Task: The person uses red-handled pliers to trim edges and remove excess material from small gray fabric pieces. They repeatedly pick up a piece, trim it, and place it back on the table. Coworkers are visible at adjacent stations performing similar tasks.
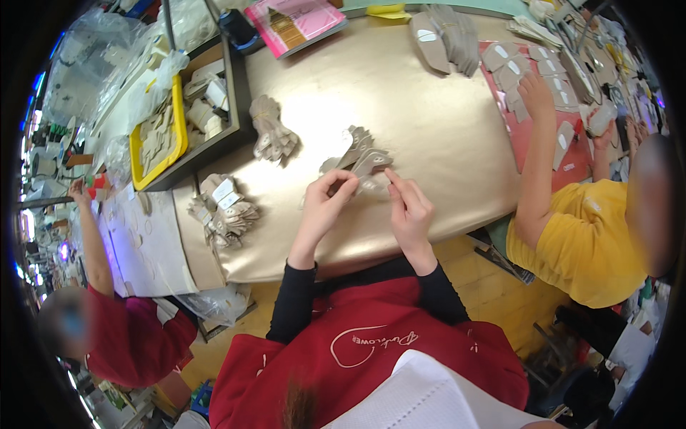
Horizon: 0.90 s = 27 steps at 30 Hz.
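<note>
My left hand and my right hand meet over the gold table top, both pinching one thin grey-beige cut piece between their fingertips. Just beyond my fingers lies a small fanned pile of the same grey pieces. Another bundle of pieces lies further left, and a stack with white labels sits near the table's left front corner.
A person in yellow at the right reaches onto a red board of labelled pieces. A person in red works at the left. A yellow tray, a dark box and a pink booklet stand nearby.
</note>
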Tool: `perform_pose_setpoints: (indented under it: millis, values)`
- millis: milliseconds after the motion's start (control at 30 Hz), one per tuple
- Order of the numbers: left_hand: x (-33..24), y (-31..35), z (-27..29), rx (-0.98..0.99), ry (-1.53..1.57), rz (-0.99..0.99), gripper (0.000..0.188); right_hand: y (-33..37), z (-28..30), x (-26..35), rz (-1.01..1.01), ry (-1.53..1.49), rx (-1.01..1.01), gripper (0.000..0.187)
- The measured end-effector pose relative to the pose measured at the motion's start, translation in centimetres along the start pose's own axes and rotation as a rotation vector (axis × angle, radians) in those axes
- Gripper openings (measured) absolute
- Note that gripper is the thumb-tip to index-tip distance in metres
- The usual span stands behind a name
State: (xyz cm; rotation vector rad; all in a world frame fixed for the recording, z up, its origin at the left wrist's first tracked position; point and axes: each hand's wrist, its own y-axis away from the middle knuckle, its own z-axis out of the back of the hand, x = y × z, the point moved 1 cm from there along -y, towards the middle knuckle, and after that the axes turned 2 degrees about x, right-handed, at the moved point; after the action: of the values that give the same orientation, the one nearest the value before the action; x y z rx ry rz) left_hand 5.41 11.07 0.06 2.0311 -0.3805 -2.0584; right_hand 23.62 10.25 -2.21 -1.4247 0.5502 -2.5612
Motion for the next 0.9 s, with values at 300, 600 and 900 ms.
perform_pose_setpoints:
  millis: [300, 600, 900]
  values:
    - [-1.6, 0.9, -0.1, -0.092, -0.839, -0.366, 0.012, -3.0, 0.5, -1.6, -0.173, -0.036, 0.086, 0.03]
    - [-1.3, 0.2, -1.5, -0.15, -0.675, -0.545, 0.028, -2.1, 0.4, -1.7, -0.319, -0.142, 0.228, 0.019]
    - [0.5, -0.7, -0.7, -0.126, -0.303, -0.203, 0.016, -1.8, 1.1, 1.5, -0.117, -0.187, -0.032, 0.025]
